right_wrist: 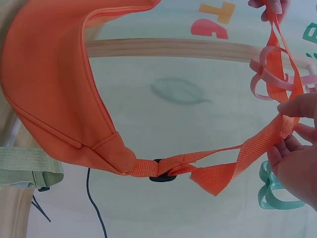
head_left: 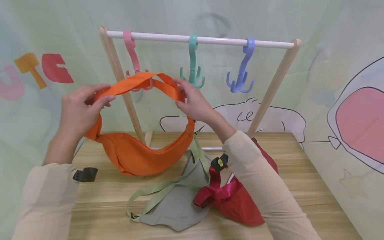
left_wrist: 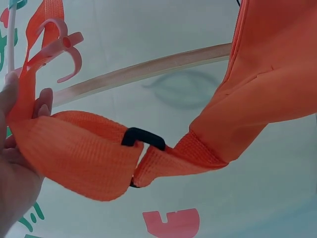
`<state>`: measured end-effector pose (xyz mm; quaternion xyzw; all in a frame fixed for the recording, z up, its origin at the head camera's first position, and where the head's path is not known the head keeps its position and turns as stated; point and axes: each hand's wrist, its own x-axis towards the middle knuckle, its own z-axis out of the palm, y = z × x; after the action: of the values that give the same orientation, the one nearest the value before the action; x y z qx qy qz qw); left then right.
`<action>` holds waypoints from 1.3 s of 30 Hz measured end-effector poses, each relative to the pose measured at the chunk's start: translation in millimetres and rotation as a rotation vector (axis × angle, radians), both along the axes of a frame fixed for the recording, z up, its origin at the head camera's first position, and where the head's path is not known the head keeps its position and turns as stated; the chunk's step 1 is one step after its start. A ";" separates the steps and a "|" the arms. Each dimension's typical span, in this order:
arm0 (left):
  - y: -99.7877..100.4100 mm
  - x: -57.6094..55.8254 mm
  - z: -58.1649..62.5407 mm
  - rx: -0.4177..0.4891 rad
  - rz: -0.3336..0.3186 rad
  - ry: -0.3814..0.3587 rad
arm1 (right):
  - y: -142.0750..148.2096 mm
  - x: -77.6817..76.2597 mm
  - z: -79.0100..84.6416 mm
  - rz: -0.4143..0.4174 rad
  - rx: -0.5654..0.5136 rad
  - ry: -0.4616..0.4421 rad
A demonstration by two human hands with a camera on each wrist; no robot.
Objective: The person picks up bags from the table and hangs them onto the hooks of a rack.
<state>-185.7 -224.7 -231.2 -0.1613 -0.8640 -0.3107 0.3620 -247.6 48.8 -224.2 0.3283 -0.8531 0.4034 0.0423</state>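
Note:
An orange sling bag (head_left: 141, 155) hangs in the air by its orange strap (head_left: 141, 81), which both hands stretch out in front of the pink hook (head_left: 134, 56) on the white rail (head_left: 216, 40). My left hand (head_left: 80, 106) pinches the strap's left end (left_wrist: 64, 148). My right hand (head_left: 192, 98) pinches the strap's right side (right_wrist: 277, 131). The strap lies over the pink hook's prongs (left_wrist: 64, 49). In the right wrist view the bag body (right_wrist: 54, 84) fills the upper left, with a black buckle (right_wrist: 162, 173) below it.
A teal hook (head_left: 193, 63) and a blue hook (head_left: 242, 68) hang on the same rail between two slanted wooden legs (head_left: 271, 90). On the wooden table (head_left: 306, 173) lie a sage green bag (head_left: 177, 200) and a red bag (head_left: 237, 200). A patterned backdrop stands behind.

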 end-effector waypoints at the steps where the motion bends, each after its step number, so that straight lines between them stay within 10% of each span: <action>1: -0.2 0.1 -0.1 -0.002 0.003 -0.006 | 0.2 0.1 -0.3 0.003 -0.005 0.004; 39: 9.3 2.0 6.2 0.057 -0.079 -0.085 | 7.0 -0.2 -1.6 0.046 0.043 -0.049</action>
<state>-183.7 -215.4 -224.9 -0.1715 -0.8624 -0.3558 0.3167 -247.8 55.8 -225.8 0.3385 -0.8547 0.3936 0.0052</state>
